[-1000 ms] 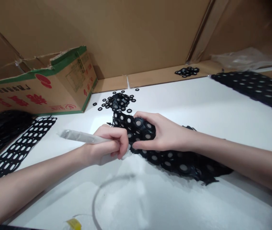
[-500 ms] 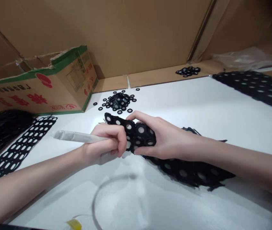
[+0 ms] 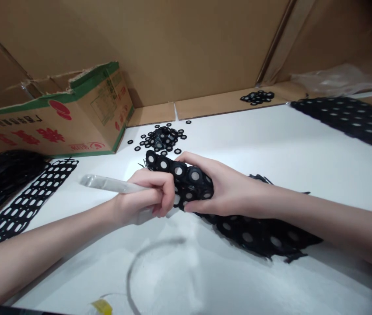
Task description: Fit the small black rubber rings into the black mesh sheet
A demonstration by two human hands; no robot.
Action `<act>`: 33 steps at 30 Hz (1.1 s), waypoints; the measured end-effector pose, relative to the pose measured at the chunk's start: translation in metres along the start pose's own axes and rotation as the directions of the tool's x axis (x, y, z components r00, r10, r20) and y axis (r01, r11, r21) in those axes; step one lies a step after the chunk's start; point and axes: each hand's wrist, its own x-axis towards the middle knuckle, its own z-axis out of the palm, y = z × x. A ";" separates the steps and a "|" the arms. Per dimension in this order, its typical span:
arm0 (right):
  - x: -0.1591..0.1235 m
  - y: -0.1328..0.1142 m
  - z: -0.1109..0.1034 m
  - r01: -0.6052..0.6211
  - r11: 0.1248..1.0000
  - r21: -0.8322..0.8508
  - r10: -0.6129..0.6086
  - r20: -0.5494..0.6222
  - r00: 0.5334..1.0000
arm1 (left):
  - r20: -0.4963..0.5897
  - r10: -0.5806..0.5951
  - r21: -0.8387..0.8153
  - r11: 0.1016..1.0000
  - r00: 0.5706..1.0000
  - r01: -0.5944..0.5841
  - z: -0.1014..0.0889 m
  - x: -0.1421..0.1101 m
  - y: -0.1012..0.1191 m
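My left hand (image 3: 148, 192) is closed around a pale grey pen-like tool (image 3: 107, 183) with a rounded end pointing left. Its working tip is hidden behind my fingers and the sheet. My right hand (image 3: 219, 183) grips a folded black rubber sheet (image 3: 245, 236) with rows of round pale spots, thumb below and fingers above. The knuckles of my left hand touch or nearly touch the bent-up part of this sheet. Its rest trails under my right forearm on the white tabletop (image 3: 238, 288). Just beyond, a pile of small black rings (image 3: 163, 139) lies loose.
An open cardboard box (image 3: 97, 109) stands at the back left. By it lie a black perforated sheet (image 3: 18, 210) and a dark heap (image 3: 2, 183). Further right are more rings (image 3: 257, 97), another spotted black sheet (image 3: 350, 118) and clear plastic film (image 3: 340, 78). A yellow scrap (image 3: 102, 306) sits up front.
The raised end of the sheet has shifted slightly right and tilted a little. My left hand and the tool have moved slightly to the right. Both grips are kept.
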 end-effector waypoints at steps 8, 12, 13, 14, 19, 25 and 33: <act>0.001 0.001 0.000 0.003 1.000 -0.018 -0.003 -0.015 1.000 | 0.064 -0.077 0.005 0.997 0.995 0.077 0.001 -0.001 0.001; 0.002 0.006 -0.001 -0.029 0.999 -0.046 0.028 -0.023 0.999 | -0.028 -0.047 -0.103 0.994 0.998 0.044 0.001 -0.001 0.001; 0.002 0.007 -0.002 -0.030 0.998 -0.053 0.029 -0.017 0.999 | -0.063 -0.037 -0.140 0.990 0.997 0.028 0.001 0.000 0.002; 0.002 0.008 -0.004 -0.031 0.998 -0.055 0.031 -0.006 1.000 | -0.098 -0.029 -0.172 0.985 0.995 0.012 0.001 0.001 0.003; 0.005 0.007 -0.020 -0.003 1.000 0.019 0.001 0.123 0.992 | -0.160 0.002 -0.241 0.970 0.987 -0.041 0.002 0.005 0.008; 0.008 0.005 -0.019 -0.004 0.998 0.056 -0.002 0.114 0.994 | -0.140 -0.032 -0.240 0.971 0.990 -0.003 0.003 0.004 0.008; 0.009 0.009 -0.018 0.043 0.996 -0.080 -0.037 0.080 0.996 | -0.177 0.095 -0.164 0.979 0.980 -0.125 -0.005 0.010 0.005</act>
